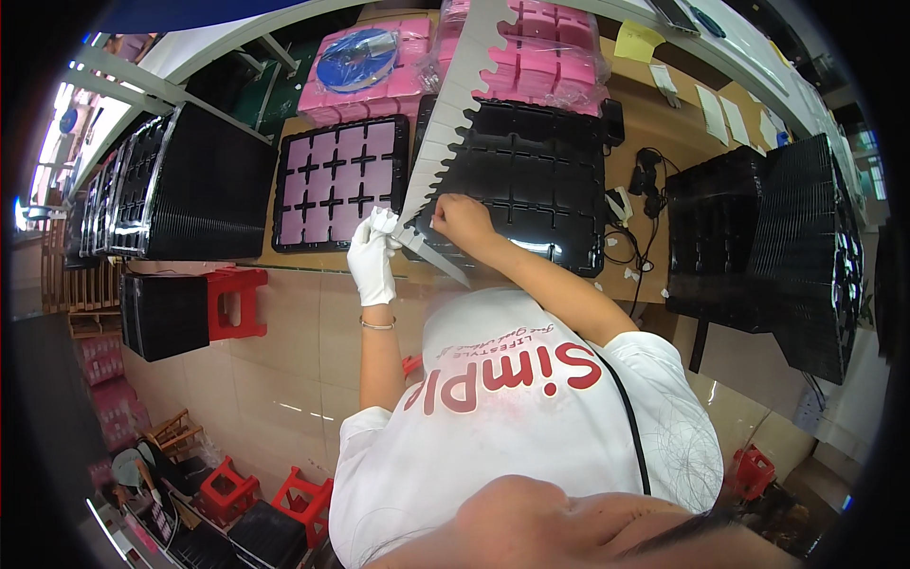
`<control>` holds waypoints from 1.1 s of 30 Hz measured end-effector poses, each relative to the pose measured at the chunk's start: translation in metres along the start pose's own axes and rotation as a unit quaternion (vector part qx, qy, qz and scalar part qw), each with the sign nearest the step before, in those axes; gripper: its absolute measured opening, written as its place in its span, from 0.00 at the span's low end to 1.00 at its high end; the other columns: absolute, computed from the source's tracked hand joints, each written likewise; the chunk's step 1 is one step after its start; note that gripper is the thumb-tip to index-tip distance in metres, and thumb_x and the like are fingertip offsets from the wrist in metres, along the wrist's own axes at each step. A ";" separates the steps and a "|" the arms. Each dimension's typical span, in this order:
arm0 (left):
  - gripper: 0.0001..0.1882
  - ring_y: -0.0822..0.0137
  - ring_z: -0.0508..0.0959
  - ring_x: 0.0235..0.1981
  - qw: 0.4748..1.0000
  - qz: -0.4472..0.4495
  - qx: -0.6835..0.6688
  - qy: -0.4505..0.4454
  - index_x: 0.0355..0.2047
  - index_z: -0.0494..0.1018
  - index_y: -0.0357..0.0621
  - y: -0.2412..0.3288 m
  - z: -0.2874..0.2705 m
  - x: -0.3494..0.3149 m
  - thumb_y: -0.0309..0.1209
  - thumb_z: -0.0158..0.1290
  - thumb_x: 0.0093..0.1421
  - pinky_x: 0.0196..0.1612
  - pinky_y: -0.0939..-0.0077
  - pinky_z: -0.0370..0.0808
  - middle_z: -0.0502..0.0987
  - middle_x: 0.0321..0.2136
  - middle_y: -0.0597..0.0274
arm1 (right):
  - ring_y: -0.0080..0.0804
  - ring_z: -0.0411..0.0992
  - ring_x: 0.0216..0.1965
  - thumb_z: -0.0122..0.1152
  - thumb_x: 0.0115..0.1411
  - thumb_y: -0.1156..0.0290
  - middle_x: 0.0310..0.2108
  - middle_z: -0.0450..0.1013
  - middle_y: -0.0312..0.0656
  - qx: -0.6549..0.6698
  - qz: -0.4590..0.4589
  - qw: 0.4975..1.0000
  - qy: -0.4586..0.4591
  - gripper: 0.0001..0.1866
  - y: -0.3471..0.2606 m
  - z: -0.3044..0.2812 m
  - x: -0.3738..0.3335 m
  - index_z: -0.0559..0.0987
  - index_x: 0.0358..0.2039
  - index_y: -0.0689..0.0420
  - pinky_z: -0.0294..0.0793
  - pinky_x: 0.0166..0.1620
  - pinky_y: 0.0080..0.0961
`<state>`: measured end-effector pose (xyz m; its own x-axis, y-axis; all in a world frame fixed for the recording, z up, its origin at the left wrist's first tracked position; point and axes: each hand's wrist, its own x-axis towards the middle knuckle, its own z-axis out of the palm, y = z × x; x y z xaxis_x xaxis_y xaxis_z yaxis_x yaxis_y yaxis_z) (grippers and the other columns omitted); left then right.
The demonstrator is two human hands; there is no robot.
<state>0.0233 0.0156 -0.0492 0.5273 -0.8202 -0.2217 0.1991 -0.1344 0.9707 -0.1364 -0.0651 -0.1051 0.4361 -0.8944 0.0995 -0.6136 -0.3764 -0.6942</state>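
Observation:
My left hand [371, 261], in a white glove, is closed with its fingertips bunched at the near right corner of a black tray [405, 190] lined with pink squares. What it pinches, if anything, I cannot make out. My bare right hand [463, 221] is curled closed over the near left part of a second, all-black tray [536, 175]; its fingertips are hidden. Between the hands a long pale strip [438, 137] with a jagged right edge runs down from the far side. A narrow grey piece [438, 258] slants toward my shirt from beside the gloved fingers.
Pink blocks in clear wrap [555, 57] stand behind the trays, with a blue reel [357, 60] on a pink stack. Tall stacks of black trays rise at left [194, 185] and right [806, 247]. Cables [648, 190] lie on the brown table. A red stool [235, 302] stands left.

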 end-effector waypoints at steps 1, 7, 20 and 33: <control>0.10 0.83 0.71 0.19 1.000 0.004 -0.001 -0.005 0.42 0.76 0.39 0.001 0.001 0.000 0.29 0.53 0.63 0.21 0.90 0.62 0.77 0.27 0.70 | 0.44 0.74 0.35 0.63 0.50 0.67 0.29 0.75 0.43 -0.001 0.000 1.000 0.008 0.08 0.000 0.001 -0.001 0.75 0.25 0.57 0.72 0.38 0.38; 0.10 0.83 0.70 0.19 1.000 0.000 0.009 0.007 0.43 0.76 0.39 0.004 0.005 -0.004 0.28 0.52 0.63 0.21 0.90 0.62 0.77 0.27 0.69 | 0.35 0.75 0.29 0.60 0.50 0.73 0.26 0.75 0.42 0.100 -0.095 0.988 -0.064 0.04 0.005 -0.020 -0.008 0.75 0.24 0.58 0.74 0.33 0.32; 0.10 0.83 0.71 0.23 0.998 -0.020 -0.009 -0.057 0.43 0.76 0.41 0.000 0.039 -0.010 0.28 0.49 0.64 0.24 0.90 0.62 0.80 0.33 0.69 | 0.16 0.68 0.31 0.64 0.58 0.70 0.31 0.74 0.32 0.459 0.136 0.869 -0.125 0.08 -0.010 -0.053 -0.042 0.80 0.37 0.58 0.67 0.35 0.15; 0.11 0.82 0.65 0.19 0.998 -0.030 -0.028 -0.049 0.43 0.74 0.36 -0.018 0.061 0.000 0.24 0.48 0.60 0.21 0.89 0.58 0.77 0.27 0.65 | 0.24 0.73 0.31 0.66 0.51 0.71 0.28 0.76 0.36 0.122 0.015 0.992 0.031 0.04 0.135 -0.188 0.012 0.81 0.28 0.56 0.72 0.35 0.23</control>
<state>-0.0307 -0.0154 -0.0609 0.4303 -0.8624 -0.2666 0.2746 -0.1563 0.9488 -0.3377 -0.1721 -0.0641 0.3736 -0.9204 0.1152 -0.4444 -0.2866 -0.8487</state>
